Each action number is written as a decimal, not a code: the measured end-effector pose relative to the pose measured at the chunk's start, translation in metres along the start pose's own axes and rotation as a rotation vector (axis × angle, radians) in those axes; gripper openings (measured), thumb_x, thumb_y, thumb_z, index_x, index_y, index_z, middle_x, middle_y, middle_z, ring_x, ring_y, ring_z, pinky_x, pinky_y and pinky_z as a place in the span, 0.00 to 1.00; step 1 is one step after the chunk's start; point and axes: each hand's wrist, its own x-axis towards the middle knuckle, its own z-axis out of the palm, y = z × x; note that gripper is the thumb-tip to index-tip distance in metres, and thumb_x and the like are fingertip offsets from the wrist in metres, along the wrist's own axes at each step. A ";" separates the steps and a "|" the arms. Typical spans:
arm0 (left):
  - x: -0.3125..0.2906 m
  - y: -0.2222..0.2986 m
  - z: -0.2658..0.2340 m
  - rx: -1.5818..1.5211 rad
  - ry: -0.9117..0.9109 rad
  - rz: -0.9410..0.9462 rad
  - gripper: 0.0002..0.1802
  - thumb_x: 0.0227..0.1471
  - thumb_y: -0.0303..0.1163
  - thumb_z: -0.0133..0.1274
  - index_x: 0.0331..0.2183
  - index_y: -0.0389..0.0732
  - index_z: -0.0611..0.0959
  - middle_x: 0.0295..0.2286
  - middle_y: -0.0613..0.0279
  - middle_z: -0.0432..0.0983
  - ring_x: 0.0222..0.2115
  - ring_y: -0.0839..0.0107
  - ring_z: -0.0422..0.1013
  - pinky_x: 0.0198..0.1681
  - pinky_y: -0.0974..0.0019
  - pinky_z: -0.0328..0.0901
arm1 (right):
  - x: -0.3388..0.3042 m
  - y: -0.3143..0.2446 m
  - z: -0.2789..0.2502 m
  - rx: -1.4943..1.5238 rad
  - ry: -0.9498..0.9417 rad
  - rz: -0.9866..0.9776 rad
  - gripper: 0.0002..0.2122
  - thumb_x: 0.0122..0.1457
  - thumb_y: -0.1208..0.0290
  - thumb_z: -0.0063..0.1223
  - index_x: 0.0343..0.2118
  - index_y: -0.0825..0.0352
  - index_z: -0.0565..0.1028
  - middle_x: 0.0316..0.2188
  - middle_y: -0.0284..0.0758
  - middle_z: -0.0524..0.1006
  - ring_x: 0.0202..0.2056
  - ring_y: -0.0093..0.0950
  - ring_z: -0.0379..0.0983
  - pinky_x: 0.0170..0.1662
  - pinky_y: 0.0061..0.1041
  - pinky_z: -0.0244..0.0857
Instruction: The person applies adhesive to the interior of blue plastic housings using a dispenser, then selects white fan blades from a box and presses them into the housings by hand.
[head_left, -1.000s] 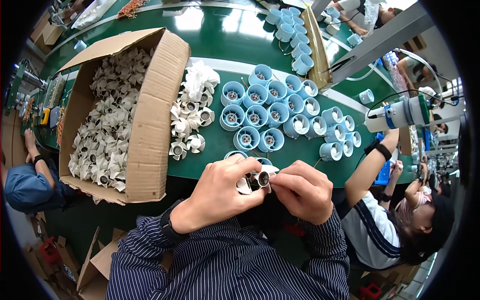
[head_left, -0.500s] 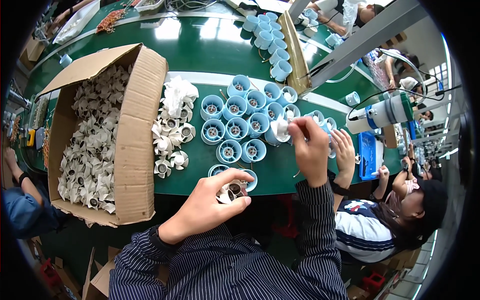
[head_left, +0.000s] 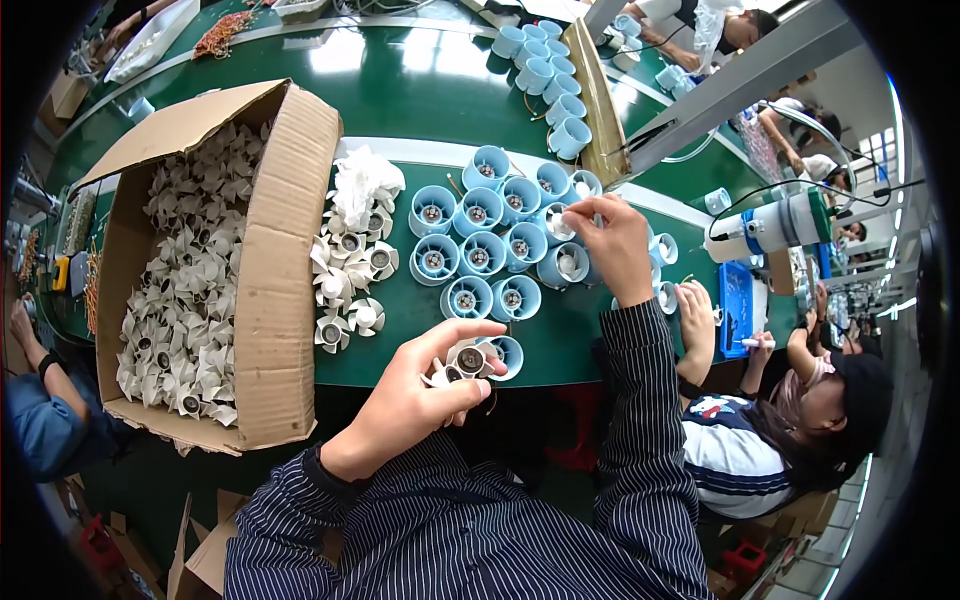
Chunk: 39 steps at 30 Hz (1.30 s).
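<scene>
The left hand (head_left: pixel 400 395) is raised at the near edge of the green table (head_left: pixel 400 345). Its fingers are curled round a white fan impeller (head_left: pixel 470 360) with a dark hub, gripping it; whether a second piece lies in the palm cannot be told. A light-blue cylindrical housing (head_left: pixel 517 372) stands just beyond these fingertips.

The right hand (head_left: pixel 620 250) is over the group of housings, its fingers bent and pointing down-left beside a filled housing (head_left: pixel 542 228) with a white insert (head_left: pixel 559 224). Whether those fingers grip the insert or are merely close to it cannot be determined.

Left of the filled housing, several open housings (head_left: pixel 430 279) stand upright with internal parts visible. Further left, loose impellers (head_left: pixel 347 285) lie on the table below a crumpled white bag (head_left: pixel 365 188). Beside them, a cardboard box (head_left: pixel 287 285) contains many more impellers. A co-worker's hand (head_left: pixel 695 328) is near the right-hand housings.
</scene>
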 end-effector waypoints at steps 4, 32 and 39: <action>0.002 -0.003 0.005 0.035 0.003 0.064 0.36 0.55 0.26 0.59 0.65 0.38 0.74 0.46 0.58 0.83 0.25 0.83 0.71 0.28 0.77 0.67 | 0.015 -0.014 -0.005 -0.048 -0.087 -0.013 0.06 0.57 0.73 0.68 0.33 0.69 0.85 0.31 0.41 0.83 0.33 0.39 0.80 0.40 0.37 0.73; 0.006 -0.003 -0.004 -0.410 -0.123 0.013 0.39 0.51 0.25 0.56 0.65 0.32 0.69 0.35 0.59 0.78 0.20 0.78 0.71 0.22 0.74 0.65 | -0.058 -0.114 -0.026 0.348 -0.180 -0.639 0.11 0.51 0.81 0.74 0.37 0.66 0.85 0.34 0.34 0.83 0.32 0.33 0.78 0.36 0.29 0.73; 0.000 -0.001 -0.005 0.010 -0.007 0.098 0.31 0.55 0.32 0.62 0.58 0.32 0.77 0.30 0.61 0.80 0.20 0.81 0.70 0.24 0.76 0.65 | -0.006 -0.065 -0.019 0.181 0.058 -0.201 0.04 0.66 0.78 0.62 0.36 0.72 0.78 0.28 0.38 0.80 0.30 0.31 0.77 0.35 0.28 0.70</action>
